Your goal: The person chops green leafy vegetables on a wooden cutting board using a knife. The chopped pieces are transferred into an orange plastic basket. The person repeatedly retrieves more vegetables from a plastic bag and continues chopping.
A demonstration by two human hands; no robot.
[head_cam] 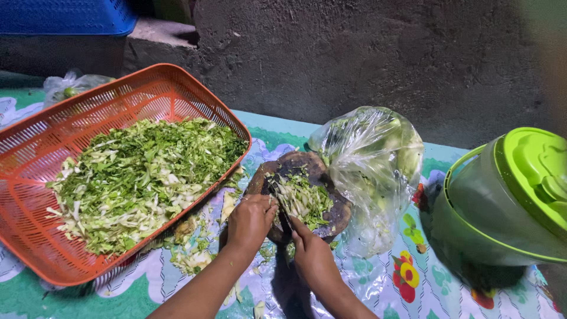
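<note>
While both hands work over the round dark chopping board (328, 198), the left hand (251, 221) curls at the board's near edge, its fingers closed against the pile of chopped greens (304, 201) lying on top. Just beside it, the right hand (312, 254) has its grip closed around the handle of a knife (282, 210), whose dark blade runs up through the greens. Leaning against the board's far side is a clear plastic bag (372, 171) with pale leaves inside. Off to the left, a tilted orange basket (41, 236) carries a big heap of shredded cabbage (142, 177). A green lidded container (508, 201) lies to the right, all on a floral cloth (407, 283) littered with scraps.
</note>
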